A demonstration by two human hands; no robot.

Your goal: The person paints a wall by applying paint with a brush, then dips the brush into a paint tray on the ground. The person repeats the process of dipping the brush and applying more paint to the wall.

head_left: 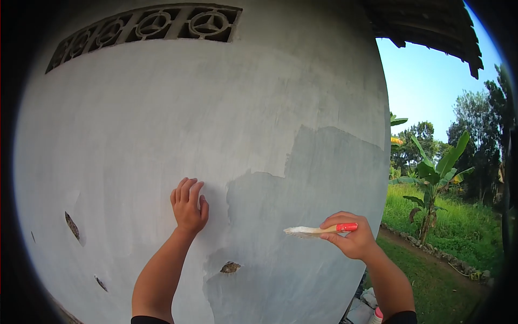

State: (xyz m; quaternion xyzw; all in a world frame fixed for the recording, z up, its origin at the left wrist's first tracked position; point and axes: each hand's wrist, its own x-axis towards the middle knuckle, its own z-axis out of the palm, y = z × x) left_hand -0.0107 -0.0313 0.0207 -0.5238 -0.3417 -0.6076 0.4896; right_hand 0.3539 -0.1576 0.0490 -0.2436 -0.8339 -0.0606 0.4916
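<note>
A pale wall [135, 119] fills most of the view, with a darker grey area [334, 167] at its lower right. My right hand [353, 235] grips a paintbrush [322, 229] in front of that darker area; the brush lies roughly level, its white-coated bristles pointing left and its red handle end to the right. To the left, my left hand [189, 206] is raised at the wall with its fingers apart and slightly curled, holding nothing. Whether its fingertips touch the wall cannot be told. Below and between the hands is a rough hole [230, 267] in the wall.
Vent blocks [154, 24] run along the wall's top left. Two more gouges [72, 225] mark the lower left. Beyond the wall's right edge are grass, a stone-edged path and a banana plant [429, 189]. A red-and-white container [376, 316] stands at the wall's foot.
</note>
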